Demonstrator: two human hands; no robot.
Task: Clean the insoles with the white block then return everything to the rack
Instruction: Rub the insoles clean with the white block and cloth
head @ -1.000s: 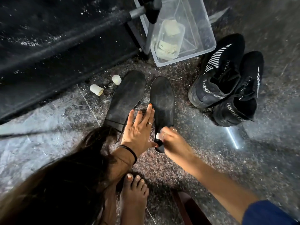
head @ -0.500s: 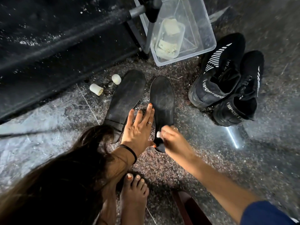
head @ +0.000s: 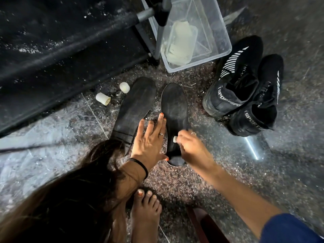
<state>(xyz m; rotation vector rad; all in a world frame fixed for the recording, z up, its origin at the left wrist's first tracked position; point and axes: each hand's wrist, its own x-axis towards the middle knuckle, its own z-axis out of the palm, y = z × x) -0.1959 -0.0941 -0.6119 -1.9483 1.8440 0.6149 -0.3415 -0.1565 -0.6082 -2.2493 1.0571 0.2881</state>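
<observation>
Two black insoles lie side by side on the speckled floor, the left insole (head: 135,106) and the right insole (head: 173,109). My left hand (head: 149,139) lies flat with fingers spread, pressing the left edge of the right insole near its heel. My right hand (head: 190,146) grips a small white block (head: 174,139) and holds it against the heel half of that insole. The heel end is partly hidden under both hands. A pair of black sports shoes (head: 245,88) stands to the right.
A clear plastic bin (head: 219,32) with white blocks inside sits at the back beside the dark rack (head: 70,41) and its grey pole. Two small white caps (head: 103,98) lie left of the insoles. My bare foot (head: 145,207) and hanging hair are near the bottom.
My right hand with the white block has shifted slightly up the right insole from the heel. My left hand stays pressed on the insole's edge.
</observation>
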